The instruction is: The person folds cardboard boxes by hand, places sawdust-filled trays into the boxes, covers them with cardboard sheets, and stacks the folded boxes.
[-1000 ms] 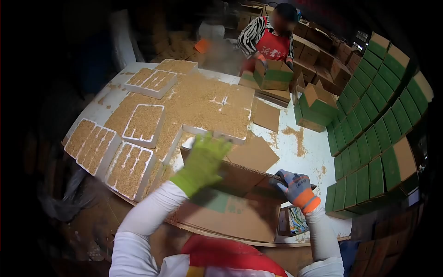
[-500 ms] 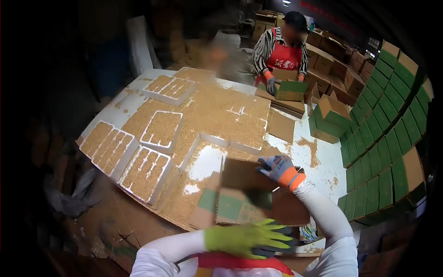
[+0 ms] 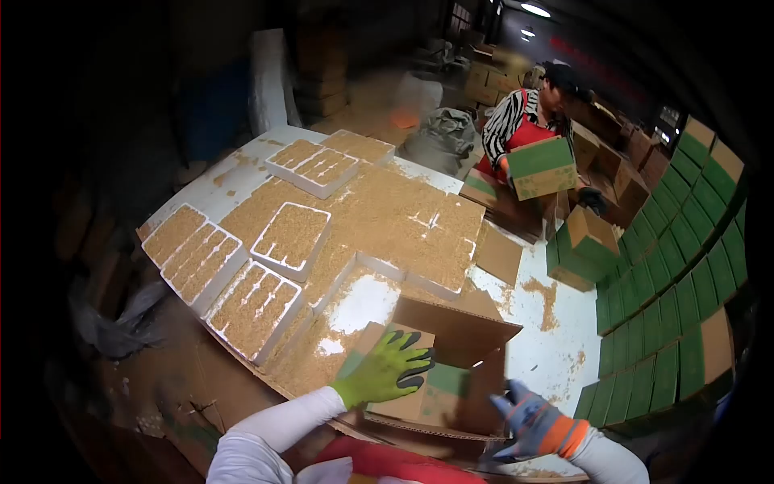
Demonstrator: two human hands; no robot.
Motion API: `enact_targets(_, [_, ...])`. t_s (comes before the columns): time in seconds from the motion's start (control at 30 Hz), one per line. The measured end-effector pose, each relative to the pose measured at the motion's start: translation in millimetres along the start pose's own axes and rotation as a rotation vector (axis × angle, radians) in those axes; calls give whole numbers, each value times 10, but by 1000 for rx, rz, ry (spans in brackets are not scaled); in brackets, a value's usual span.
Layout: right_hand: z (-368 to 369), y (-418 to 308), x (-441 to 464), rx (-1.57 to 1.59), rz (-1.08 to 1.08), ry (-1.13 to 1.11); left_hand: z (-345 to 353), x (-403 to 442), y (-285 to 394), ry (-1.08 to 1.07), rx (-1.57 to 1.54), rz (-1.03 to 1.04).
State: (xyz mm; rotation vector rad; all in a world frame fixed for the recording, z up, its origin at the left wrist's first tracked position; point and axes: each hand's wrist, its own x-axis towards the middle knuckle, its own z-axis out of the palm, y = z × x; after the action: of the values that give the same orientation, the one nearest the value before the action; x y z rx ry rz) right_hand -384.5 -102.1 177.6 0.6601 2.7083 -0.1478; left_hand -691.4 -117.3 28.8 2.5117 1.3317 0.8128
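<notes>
- red apron (image 3: 403,461) fabric shows at the bottom edge, between two white-sleeved forearms.
- the right hand (image 3: 536,423), in a grey-blue glove with an orange cuff, is just beside the box's right wall; its fingers and thumb are spread apart. it is blurred, and i cannot tell whether the fingertips meet the cardboard.
- the left hand (image 3: 387,367), in a yellow-green glove with dark finger ends, lies over a brown panel at the box's left side, fingers spread and palm down.
- the cardboard box (image 3: 477,387) stands open at the near edge of the table, between the two hands, a green patch showing on a panel inside.
- the white table (image 3: 556,355) is partly covered by tan, crumbly material (image 3: 395,202).
- to the left, a white-walled tray (image 3: 282,329) filled with that material sits near the edge; others lie around and beyond it.
- past the box, a flat cardboard sheet (image 3: 498,254) lies on the table.
- along the right, green cartons (image 3: 653,323) stand stacked in rows.
- across the table, a co-worker (image 3: 512,121) in striped sleeves holds up a green-and-brown carton (image 3: 542,168).
- farthest off, a ceiling lamp (image 3: 535,10) glows.
</notes>
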Motion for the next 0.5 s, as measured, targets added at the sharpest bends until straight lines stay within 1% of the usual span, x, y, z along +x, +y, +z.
enact_targets(0.03, [3,-167,150,110,-32,-169,-5,6,-23,-33,10,-11])
enact_targets(0.1, [242,-27,446,203,-81,-49,-41,-8,-130,-29,45,95])
enact_targets(0.13, [328,213,613,404,-100,-54,-44,-7,-208,-14,69,144])
enact_targets(0.17, [419,485,771,605,-120,-61,71,-28,-382,-12,-228,52])
enact_targets(0.2, [531,642,909,772,56,-220,263,-56,-610,-13,-531,-38])
enact_targets(0.23, [458,647,1021,789,201,-368,86,43,-358,28,-373,-71])
enact_targets(0.27, [436,599,1016,591,38,-92,-95,141,-98,64,-217,-110])
enact_targets(0.3, [378,563,1003,380,-135,173,-151,195,101,38,49,-81])
enact_targets(0.37, [-97,707,1098,626,-311,551,-42,152,182,52,149,-90])
enact_targets(0.4, [-255,940,1183,772,-137,746,-61,133,179,136,184,-79])
enact_targets(0.47, [11,1371,1406,490,296,994,-51,85,228,303,233,-57])
enact_targets(0.5, [288,1576,1651,49,509,1020,-80,54,314,375,258,-130])
